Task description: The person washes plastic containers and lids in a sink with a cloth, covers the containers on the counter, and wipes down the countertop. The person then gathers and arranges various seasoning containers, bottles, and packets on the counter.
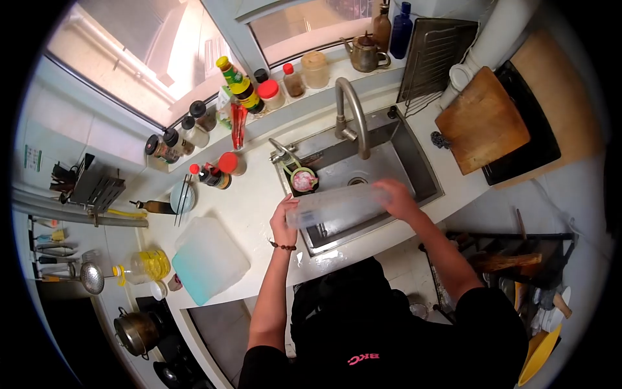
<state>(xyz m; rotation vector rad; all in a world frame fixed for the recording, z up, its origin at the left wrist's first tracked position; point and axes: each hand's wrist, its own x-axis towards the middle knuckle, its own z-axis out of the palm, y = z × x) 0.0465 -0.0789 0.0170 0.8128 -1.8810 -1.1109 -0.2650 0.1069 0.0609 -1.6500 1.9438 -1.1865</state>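
Note:
A clear plastic container (339, 205) is held tilted above the front part of the steel sink (403, 150). My left hand (283, 219), with a beaded bracelet at its wrist, grips the container's left end. At the other end my right hand (398, 200) has hold of it, slightly blurred. Behind the container, the metal faucet (355, 118) arches over the basin, and the drain (357, 182) shows beneath. A green-rimmed strainer (302, 179) with something pink and white in it sits at the sink's left side.
Left on the counter lies a translucent bin with a teal part (210, 259). Sauce bottles (214, 175) and a bowl with chopsticks (183, 196) stand behind it. Jars and a teapot (368, 53) line the sill. A wooden cutting board (483, 121) leans at right.

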